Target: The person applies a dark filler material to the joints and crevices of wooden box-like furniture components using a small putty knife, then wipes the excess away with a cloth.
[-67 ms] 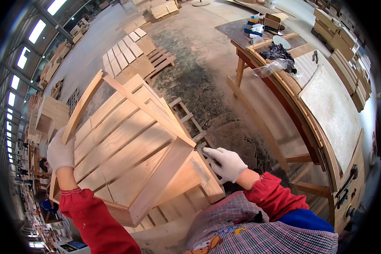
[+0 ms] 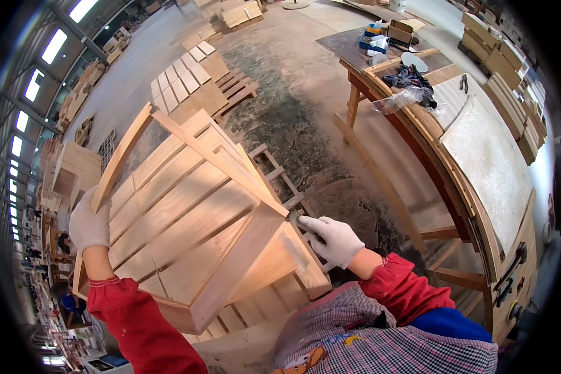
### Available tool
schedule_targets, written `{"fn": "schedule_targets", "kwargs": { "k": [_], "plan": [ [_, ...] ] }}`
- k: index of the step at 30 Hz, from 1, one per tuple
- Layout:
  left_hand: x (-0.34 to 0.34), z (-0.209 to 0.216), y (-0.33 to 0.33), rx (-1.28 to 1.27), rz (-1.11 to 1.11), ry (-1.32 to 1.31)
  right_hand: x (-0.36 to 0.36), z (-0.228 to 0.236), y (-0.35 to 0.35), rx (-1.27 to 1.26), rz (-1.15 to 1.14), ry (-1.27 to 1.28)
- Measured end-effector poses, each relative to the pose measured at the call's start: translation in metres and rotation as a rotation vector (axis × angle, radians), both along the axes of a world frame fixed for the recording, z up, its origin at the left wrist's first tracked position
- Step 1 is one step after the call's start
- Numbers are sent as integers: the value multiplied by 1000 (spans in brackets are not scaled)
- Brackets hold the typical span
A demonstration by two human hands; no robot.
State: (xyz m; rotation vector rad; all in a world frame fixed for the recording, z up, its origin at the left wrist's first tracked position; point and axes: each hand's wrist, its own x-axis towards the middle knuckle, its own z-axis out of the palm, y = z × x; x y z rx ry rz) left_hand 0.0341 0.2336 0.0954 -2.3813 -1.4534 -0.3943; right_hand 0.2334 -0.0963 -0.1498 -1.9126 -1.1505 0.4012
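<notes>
A pale wooden frame (image 2: pixel 237 268) of flat boards stands tilted over a stack of slatted wood panels (image 2: pixel 168 206). My left hand (image 2: pixel 89 223), in a white glove, is closed around the frame's left board (image 2: pixel 119 159). At the frame's right corner is my right hand (image 2: pixel 336 242), also gloved. Its fingers are bent together, with the index finger pointing toward the corner. A small dark-grey thing shows at the fingertips, too small to name. The inner side of this hand is hidden.
On the right stands a workbench (image 2: pixel 411 140) with a white sheet, dark cloth, clear plastic, pliers (image 2: pixel 464 83) and a blue bin (image 2: pixel 373 42). A slatted pallet (image 2: pixel 274 171) lies beside the panels. Further off, another stack of panels (image 2: pixel 187 81) rests on a pallet.
</notes>
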Motion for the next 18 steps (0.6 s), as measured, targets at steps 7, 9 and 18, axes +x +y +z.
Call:
{"fn": "schedule_targets", "kwargs": {
  "k": [7, 9, 18],
  "plan": [
    [1, 2, -6, -4, -21, -23, 7, 12, 0, -100, 62, 3],
    [-1, -1, -3, 6, -35, -47, 7, 17, 2, -95, 59, 2],
    [9, 5, -29, 11, -61, -63, 9, 27, 2, -144, 25, -127]
  ]
}}
